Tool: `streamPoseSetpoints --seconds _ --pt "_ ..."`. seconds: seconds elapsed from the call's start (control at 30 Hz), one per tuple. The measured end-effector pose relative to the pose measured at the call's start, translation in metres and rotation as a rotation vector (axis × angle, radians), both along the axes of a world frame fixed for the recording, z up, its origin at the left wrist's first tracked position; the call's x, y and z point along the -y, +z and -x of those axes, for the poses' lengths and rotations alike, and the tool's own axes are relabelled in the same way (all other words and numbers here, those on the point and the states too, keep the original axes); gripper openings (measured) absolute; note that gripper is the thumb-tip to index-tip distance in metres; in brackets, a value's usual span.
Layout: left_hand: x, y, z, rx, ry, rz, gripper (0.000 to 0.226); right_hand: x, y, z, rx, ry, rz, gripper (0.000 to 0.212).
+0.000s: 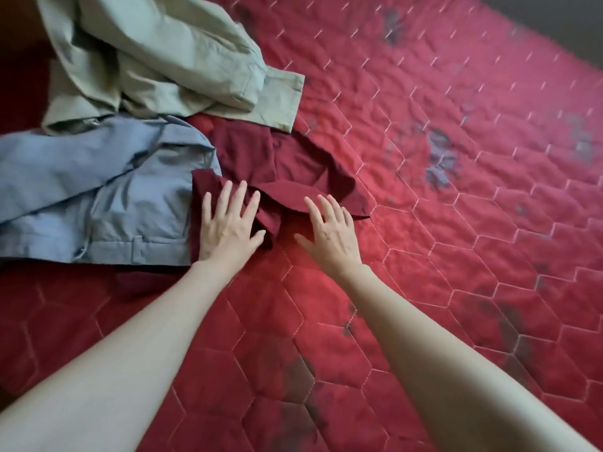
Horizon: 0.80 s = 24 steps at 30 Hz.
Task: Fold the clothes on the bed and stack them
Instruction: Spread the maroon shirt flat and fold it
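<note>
— On the red bed (424,223), is any folding done?
— No. Nothing is folded or stacked. The dark red cloth (280,171), blue pants (98,197) and tan pants (156,60) lie messy near the far left corner.
— And the hands?
— The left hand (228,226) lies flat and open on the cloth. The right hand (332,230) is open too, fingers touching its edge, holding nothing.

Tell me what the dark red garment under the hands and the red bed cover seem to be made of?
The dark red garment looks like thin, matte woven cloth, perhaps cotton: it lies in soft creased folds without shine. The bed cover looks like padded quilted fabric: pale stitching outlines puffy hexagons, and grey worn patches suggest a faded surface. Both hands are flat and open.
</note>
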State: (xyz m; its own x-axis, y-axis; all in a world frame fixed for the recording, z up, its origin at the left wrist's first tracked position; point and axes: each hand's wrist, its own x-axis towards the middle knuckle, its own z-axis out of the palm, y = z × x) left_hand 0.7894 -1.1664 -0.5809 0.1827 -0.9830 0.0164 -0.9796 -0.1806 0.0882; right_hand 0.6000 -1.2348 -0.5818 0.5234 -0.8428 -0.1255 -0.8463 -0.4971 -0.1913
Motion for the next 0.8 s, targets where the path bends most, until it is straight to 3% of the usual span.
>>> streamPoseSetpoints --seconds 0.07,0.23,0.43,0.6,0.8 --pt "0.009 -0.013 -0.004 0.011 -0.074 0.022 0.072 0.01 -0.008 -0.019 0.014 0.043 0.03 0.072" --pt "0.014 -0.031 -0.022 -0.023 -0.27 0.117 0.052 -0.016 -0.031 -0.049 0.254 0.004 0.237 0.052" --pt "0.021 -0.033 -0.041 0.003 -0.456 0.317 0.008 -0.049 -0.054 -0.073 0.269 -0.314 -0.028 0.052" --pt "0.039 0.001 -0.03 -0.218 -0.352 0.378 0.014 -0.03 -0.035 -0.085 0.468 -0.581 -0.217 0.019" --pt "0.05 0.081 -0.011 -0.325 -0.351 0.372 0.019 -0.01 0.049 -0.057 0.573 -0.632 -0.109 0.017"
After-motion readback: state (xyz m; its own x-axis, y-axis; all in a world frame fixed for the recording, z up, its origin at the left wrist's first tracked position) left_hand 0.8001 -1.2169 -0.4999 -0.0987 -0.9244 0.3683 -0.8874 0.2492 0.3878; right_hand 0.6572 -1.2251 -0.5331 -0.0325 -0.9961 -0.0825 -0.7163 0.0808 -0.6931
